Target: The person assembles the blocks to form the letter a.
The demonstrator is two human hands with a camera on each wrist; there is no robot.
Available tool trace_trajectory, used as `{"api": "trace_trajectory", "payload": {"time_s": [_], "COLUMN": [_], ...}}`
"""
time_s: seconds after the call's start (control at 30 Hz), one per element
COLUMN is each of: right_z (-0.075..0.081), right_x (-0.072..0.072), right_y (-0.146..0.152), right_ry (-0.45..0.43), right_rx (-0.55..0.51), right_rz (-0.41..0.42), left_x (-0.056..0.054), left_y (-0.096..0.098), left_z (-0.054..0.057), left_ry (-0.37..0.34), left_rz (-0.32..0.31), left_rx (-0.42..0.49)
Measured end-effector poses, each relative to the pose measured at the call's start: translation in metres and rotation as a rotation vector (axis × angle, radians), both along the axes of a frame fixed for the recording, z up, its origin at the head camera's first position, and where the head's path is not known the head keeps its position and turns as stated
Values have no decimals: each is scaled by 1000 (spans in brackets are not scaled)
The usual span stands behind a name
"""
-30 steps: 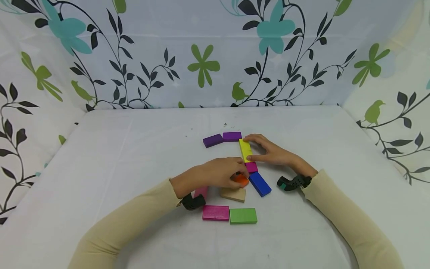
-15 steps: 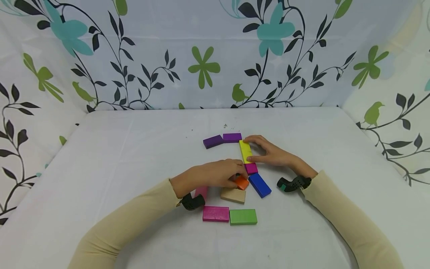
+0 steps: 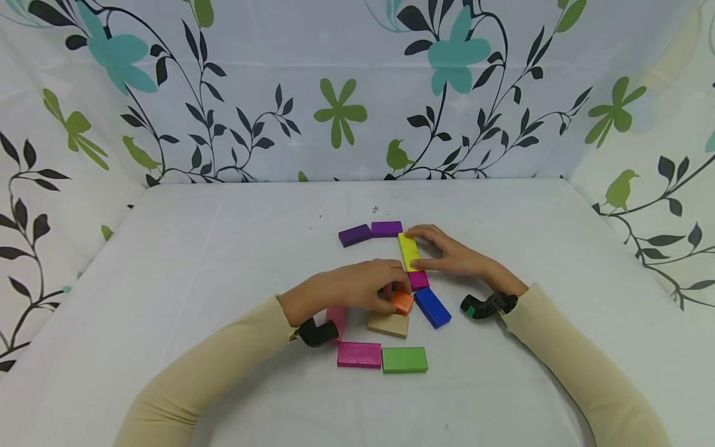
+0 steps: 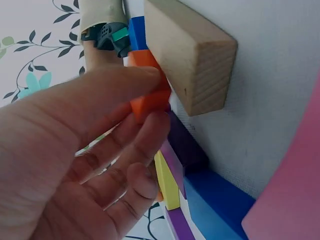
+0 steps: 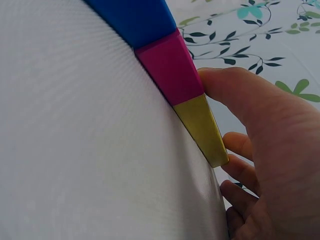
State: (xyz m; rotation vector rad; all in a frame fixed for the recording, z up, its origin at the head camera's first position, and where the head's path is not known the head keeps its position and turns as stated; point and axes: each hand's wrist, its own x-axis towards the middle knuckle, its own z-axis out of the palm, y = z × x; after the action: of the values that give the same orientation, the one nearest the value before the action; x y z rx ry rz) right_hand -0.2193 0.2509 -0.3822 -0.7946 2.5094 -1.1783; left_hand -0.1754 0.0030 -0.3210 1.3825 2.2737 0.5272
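Left fingers (image 4: pixel 153 131) pinch the orange block (image 3: pixel 403 303).

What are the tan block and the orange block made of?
The tan block looks like bare, unpainted wood: grain lines show on its end. The orange block looks smooth and evenly colored, maybe painted wood, but no grain shows, so I can't be sure.
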Motion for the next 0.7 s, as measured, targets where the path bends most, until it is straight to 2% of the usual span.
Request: {"api": "trace_trajectory", "payload": {"time_s": [0.27, 0.7], "right_z": [-1, -1], "right_x": [-1, -1], "right_y": [1, 2], "right_ry": [-6, 12], "right_rx": [-22, -11], "right_rz": [15, 14], "left_x": [0, 12], "left_y": [1, 7], "left_z": [-1, -2], "left_ry": [-20, -81], "left_rz": [-34, -67], "left_rx": [69, 118]}}
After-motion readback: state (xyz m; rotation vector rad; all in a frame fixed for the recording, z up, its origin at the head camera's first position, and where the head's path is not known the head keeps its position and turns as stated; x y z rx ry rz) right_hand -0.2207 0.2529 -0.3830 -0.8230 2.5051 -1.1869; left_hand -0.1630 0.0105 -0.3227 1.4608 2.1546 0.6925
